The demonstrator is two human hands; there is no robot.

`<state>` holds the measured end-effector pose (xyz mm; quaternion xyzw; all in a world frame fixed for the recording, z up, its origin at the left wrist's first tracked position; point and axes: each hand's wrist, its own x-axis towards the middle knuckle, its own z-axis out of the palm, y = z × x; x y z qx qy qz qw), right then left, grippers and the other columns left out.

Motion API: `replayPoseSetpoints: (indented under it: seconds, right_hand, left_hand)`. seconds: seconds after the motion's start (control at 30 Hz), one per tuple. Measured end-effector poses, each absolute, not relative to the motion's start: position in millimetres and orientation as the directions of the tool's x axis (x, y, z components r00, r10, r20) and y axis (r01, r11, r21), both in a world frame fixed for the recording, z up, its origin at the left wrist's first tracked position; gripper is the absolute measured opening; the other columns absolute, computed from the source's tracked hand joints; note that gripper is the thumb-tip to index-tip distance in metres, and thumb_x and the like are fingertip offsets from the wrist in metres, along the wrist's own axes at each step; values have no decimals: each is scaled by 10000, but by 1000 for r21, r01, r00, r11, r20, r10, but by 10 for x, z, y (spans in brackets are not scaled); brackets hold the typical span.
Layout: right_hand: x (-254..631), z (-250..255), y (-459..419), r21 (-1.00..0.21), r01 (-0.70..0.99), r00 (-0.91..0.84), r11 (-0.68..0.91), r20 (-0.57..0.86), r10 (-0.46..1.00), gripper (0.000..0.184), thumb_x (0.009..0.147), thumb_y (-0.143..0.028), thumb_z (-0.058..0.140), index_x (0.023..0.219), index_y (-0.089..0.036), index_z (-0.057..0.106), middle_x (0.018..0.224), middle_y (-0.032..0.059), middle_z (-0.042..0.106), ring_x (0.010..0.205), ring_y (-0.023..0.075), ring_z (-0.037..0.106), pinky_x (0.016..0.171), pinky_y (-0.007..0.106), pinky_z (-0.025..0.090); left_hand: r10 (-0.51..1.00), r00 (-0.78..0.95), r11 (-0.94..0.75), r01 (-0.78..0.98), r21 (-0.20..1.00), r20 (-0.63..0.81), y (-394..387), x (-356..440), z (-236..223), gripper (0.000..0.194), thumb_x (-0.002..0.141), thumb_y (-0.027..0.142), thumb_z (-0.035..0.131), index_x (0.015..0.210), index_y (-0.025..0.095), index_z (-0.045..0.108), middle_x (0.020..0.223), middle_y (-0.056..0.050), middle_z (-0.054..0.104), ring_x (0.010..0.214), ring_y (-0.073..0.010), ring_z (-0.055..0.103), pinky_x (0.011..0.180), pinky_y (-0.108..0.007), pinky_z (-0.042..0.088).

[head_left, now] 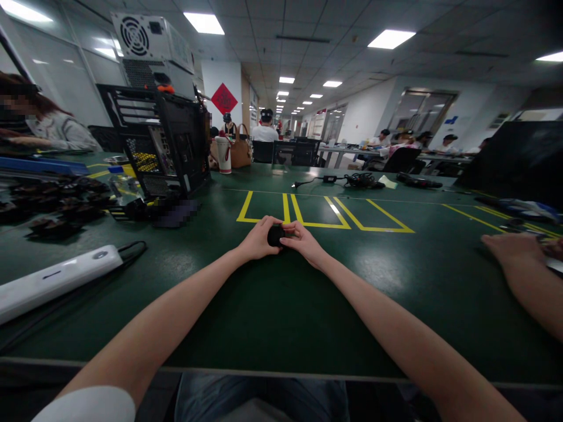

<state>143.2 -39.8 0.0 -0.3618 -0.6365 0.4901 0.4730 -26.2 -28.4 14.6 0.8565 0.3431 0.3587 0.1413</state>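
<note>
My left hand (258,239) and my right hand (305,241) meet at the middle of the green table (272,305), both closed around a small black object (275,235). The object is round and dark; I cannot make out what it is. Left fingers curl over its top and left side, right fingers pinch its right side. Both arms stretch straight out over the table, just in front of yellow floor-style markings (308,214).
A white power strip (53,280) lies at the left. Behind it stand an open black computer case (162,143), a power supply (152,44) on top, and several small dark parts (53,205). Another person's hand (512,249) rests at the right. Cables (360,180) lie farther back.
</note>
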Motion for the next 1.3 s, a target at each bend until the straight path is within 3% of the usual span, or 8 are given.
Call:
replayPoseSetpoints:
  seconds: [0.2, 0.47, 0.7, 0.87, 1.13, 1.3]
  right_hand:
    - [1409, 17, -416, -970, -29, -279, 241, 240, 930, 232, 684, -326, 594, 871, -225, 501, 916, -2, 521, 853, 132, 532, 796, 347, 448]
    - [1410, -11, -355, -986, -52, -265, 158, 166, 950, 309, 655, -294, 629, 933, -197, 536, 963, 27, 540, 888, 150, 535, 831, 359, 436]
    - [1417, 0, -399, -964, -34, -289, 265, 263, 920, 300, 621, -235, 656, 879, -214, 505, 979, 4, 529, 886, 134, 541, 834, 333, 423]
    - [1398, 1, -415, -967, -21, -255, 255, 252, 934, 233, 675, -329, 597, 855, -216, 502, 959, 1, 516, 830, 124, 538, 774, 331, 453]
    - [1411, 9, -386, -980, 0, -277, 201, 193, 941, 318, 679, -314, 601, 972, -216, 524, 1017, 28, 522, 885, 151, 542, 809, 365, 445]
    - [1399, 16, -398, -956, -15, -291, 291, 283, 914, 285, 641, -237, 641, 891, -197, 510, 959, 5, 537, 852, 131, 556, 822, 330, 427]
  left_hand:
    - [678, 513, -735, 485, 474, 526, -275, -262, 131, 550, 564, 216, 658, 1058, 207, 417, 1022, -36, 453, 959, -213, 473, 826, -375, 413]
    - [689, 501, -725, 494, 480, 524, -272, -263, 126, 559, 554, 204, 659, 1059, 214, 419, 1014, -35, 457, 945, -210, 478, 816, -374, 416]
    - [678, 506, -735, 487, 472, 533, -266, -267, 121, 546, 560, 209, 658, 1052, 213, 421, 1016, -35, 457, 934, -206, 482, 808, -369, 423]
    - [677, 515, -736, 485, 472, 526, -286, -269, 145, 544, 570, 208, 653, 1060, 207, 418, 1024, -39, 456, 966, -212, 472, 835, -376, 412]
    - [677, 518, -736, 485, 473, 523, -283, -274, 140, 540, 577, 215, 648, 1064, 209, 416, 1017, -38, 457, 942, -205, 479, 815, -366, 420]
    - [672, 513, -740, 492, 459, 534, -268, -262, 127, 547, 561, 213, 658, 1055, 208, 424, 1014, -35, 457, 952, -208, 475, 835, -368, 410]
